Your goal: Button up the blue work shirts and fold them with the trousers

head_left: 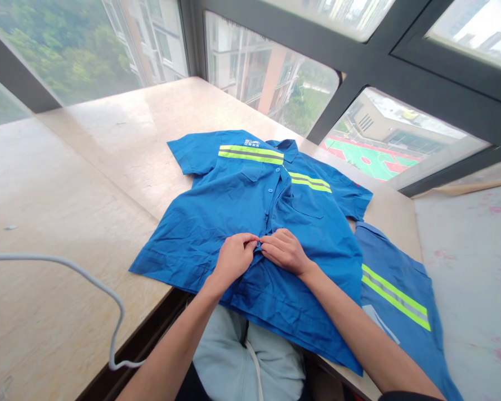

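A blue short-sleeved work shirt (196,223) lies spread on the sill, front side up, with yellow and grey reflective strips across the chest. Its collar points away from me and its hem hangs over the near edge. Low on the front placket, my left hand (237,255) pinches the cloth beside a small button (258,245). From the other side my right hand (284,250) grips the placket edge, its fingertips meeting those of the left. Higher up, several buttons show along the placket, and the two front halves lie apart there.
A second blue garment (394,262) with a reflective strip lies at the right, partly under the shirt. A white cable (79,270) loops across the left of the stone sill (87,184). Grey-framed windows (271,72) border the far side. A flowered wall (471,267) stands at right.
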{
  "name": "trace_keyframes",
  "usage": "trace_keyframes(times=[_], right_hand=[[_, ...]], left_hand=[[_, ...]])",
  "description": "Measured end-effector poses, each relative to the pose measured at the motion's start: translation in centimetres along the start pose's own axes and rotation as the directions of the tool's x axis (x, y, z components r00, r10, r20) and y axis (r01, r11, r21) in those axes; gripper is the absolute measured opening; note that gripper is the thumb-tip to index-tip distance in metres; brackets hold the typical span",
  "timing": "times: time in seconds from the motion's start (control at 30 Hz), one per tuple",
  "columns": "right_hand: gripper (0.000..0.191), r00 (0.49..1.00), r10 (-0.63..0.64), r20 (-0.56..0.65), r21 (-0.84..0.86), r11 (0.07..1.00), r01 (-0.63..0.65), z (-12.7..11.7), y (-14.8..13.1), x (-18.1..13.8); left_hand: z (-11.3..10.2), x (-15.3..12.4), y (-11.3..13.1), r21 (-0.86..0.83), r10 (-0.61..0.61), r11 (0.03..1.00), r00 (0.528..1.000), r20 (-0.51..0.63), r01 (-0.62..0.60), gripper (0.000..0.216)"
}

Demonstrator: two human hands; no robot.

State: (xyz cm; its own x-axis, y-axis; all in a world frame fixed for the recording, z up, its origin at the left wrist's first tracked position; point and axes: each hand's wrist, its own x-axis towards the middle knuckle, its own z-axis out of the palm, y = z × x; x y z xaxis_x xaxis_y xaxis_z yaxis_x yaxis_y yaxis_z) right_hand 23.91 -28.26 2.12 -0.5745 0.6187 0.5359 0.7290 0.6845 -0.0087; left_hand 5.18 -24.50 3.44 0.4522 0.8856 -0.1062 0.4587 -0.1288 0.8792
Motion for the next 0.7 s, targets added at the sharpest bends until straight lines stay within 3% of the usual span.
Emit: trace_keyframes(times=[0.13,0.3,0.4,0.7], right_hand=[[0.009,0.999,0.033,-0.01,0.066,0.997,-0.032,0.2,0.1,-0.3],[0.009,0.997,0.079,0.009,0.15,0.985,-0.08,0.6,0.3,-0.5],[0.008,0.993,0.114,0.008,0.205,0.972,-0.113,0.7,0.4,-0.5],[0.013,0.987,0.135,0.086,0.28,0.947,-0.154,0.4,1.0,0.1]], left_hand=[[-0.4,-0.4,-0.2,-0.006,0.071,0.997,0.997,0.04,-0.071,0.027],[0.3,-1.0,-0.7,0.152,0.171,0.974,0.985,-0.002,-0.169,0.029],[0.8,-1.1,-1.0,0.186,0.165,0.971,0.985,-0.049,-0.154,0.023],[1.2,-0.6,-0.3,0.323,0.082,0.944,0.996,-0.026,-0.069,0.026]])
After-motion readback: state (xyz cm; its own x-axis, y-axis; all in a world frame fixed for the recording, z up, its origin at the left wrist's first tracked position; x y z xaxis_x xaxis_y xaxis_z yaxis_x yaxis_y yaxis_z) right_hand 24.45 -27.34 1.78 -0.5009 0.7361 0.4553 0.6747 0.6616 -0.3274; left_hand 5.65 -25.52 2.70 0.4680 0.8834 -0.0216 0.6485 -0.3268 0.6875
